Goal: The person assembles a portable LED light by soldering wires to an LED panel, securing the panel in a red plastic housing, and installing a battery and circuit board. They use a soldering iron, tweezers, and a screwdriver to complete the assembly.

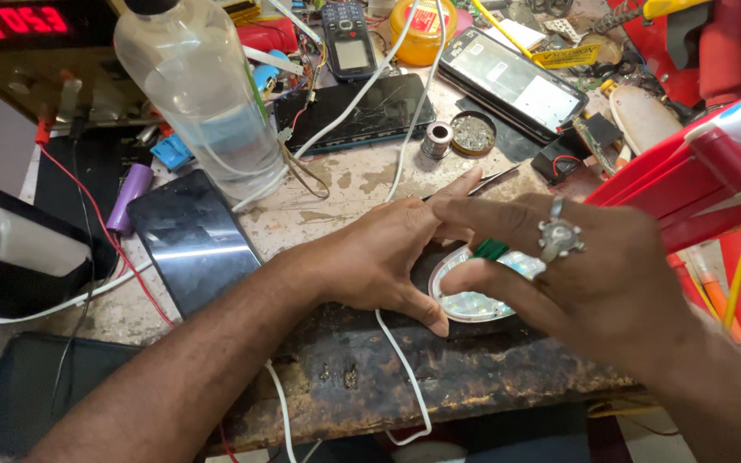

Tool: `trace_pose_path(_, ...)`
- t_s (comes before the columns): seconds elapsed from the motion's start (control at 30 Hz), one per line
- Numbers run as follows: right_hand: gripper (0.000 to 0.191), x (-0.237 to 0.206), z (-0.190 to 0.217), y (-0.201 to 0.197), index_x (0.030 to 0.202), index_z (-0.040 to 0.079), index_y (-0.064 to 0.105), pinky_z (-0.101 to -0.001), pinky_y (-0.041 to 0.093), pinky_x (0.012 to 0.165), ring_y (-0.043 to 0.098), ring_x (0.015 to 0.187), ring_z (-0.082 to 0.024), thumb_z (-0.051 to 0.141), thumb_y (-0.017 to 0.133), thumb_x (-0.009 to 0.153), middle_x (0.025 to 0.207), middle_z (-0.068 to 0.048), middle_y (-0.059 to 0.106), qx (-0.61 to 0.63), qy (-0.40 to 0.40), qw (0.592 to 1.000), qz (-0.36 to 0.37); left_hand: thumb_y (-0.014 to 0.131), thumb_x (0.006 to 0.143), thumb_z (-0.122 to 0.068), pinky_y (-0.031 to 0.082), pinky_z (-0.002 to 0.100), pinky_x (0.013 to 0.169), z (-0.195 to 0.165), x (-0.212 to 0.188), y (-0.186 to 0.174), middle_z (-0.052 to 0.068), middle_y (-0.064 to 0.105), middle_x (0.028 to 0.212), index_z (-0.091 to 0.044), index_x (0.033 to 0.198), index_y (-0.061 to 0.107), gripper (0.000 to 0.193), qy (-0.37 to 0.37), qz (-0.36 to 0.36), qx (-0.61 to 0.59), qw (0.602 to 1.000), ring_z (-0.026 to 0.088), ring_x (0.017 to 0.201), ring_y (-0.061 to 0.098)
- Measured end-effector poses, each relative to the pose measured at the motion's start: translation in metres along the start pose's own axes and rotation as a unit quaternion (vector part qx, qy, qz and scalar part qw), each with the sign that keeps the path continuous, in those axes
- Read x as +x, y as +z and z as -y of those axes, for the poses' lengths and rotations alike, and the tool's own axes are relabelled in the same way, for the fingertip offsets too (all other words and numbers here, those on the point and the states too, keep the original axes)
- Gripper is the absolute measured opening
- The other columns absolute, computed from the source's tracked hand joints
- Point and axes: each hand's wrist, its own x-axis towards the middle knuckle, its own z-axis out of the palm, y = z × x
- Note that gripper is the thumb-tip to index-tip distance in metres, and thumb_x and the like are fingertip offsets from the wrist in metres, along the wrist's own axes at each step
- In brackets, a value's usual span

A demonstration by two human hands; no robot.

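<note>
My left hand (388, 253) rests on the worn bench, fingers curled around the left side of a small round white-rimmed part with a shiny reflective face (471, 302). My right hand (576, 270), wearing a large silver ring, pinches the same round part from the right, thumb and fingers on its rim beside a small green piece (490, 249). Thin metal tweezers (497, 178) lie just beyond my fingertips. Most of the round part is hidden under my fingers.
A clear plastic bottle (195, 86) stands at the back left. Dark phones (195, 240) (358, 111) (512, 79) lie around, with white cables (405, 377), a purple cell (130, 195), small round tins (473, 133), and a red tool stand (696, 176) at right.
</note>
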Motion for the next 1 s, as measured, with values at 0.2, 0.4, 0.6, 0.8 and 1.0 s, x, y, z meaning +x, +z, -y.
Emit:
trace_pose_path(0.2,0.061,0.001,0.009,0.001,0.146,0.029,0.056,-0.0373,0.056,0.073,0.076,0.087,-0.022,0.039,0.075,0.089,0.098,-0.006,0.078,-0.06,0.079,0.989,0.106,0.099,0.06,-0.042,0.034,0.042,0.121,0.003,0.001,0.001,0.026,0.045,0.157,0.004,0.163,0.001,0.148,0.058,-0.04,0.006,0.997,0.037,0.147,0.046)
trace_pose_path(0.4,0.056,0.001,0.005,-0.001,0.151,0.015,0.048,-0.0288,0.062,0.085,0.075,0.103,-0.018,0.014,0.064,0.097,0.116,-0.007,0.077,0.223,-0.025,0.971,0.084,0.099,0.055,-0.045,0.034,0.041,0.121,-0.002,0.0,0.002,0.025,0.051,0.15,0.002,0.158,0.002,0.149,0.04,-0.036,0.046,0.998,0.037,0.142,0.047)
trace_pose_path(0.6,0.07,-0.007,0.001,0.005,0.151,0.028,0.051,-0.0374,0.056,0.064,0.073,0.074,-0.02,0.031,0.078,0.086,0.089,-0.003,0.075,-0.017,0.053,0.993,0.104,0.096,0.065,-0.045,0.023,0.046,0.12,0.0,-0.001,0.006,0.027,0.054,0.15,0.002,0.162,-0.005,0.148,0.053,-0.029,0.029,0.998,0.04,0.142,0.046)
trace_pose_path(0.8,0.064,-0.004,0.007,0.003,0.145,0.023,0.055,-0.0392,0.054,0.058,0.073,0.074,-0.029,0.024,0.081,0.087,0.094,-0.009,0.074,-0.009,0.027,0.999,0.027,0.1,0.06,-0.052,0.031,0.045,0.121,0.002,0.001,0.006,0.032,0.045,0.155,-0.009,0.159,0.017,0.135,0.096,-0.061,0.104,0.988,0.041,0.144,0.042)
trace_pose_path(1.0,0.062,-0.002,0.016,0.003,0.148,0.018,0.054,-0.0358,0.055,0.062,0.074,0.077,-0.023,0.022,0.079,0.092,0.099,-0.007,0.076,0.067,-0.03,0.997,0.021,0.091,0.062,-0.05,0.044,0.04,0.114,-0.007,0.0,0.003,0.01,0.069,0.134,-0.007,0.148,0.046,0.107,-0.016,0.015,0.064,0.998,0.029,0.13,0.059)
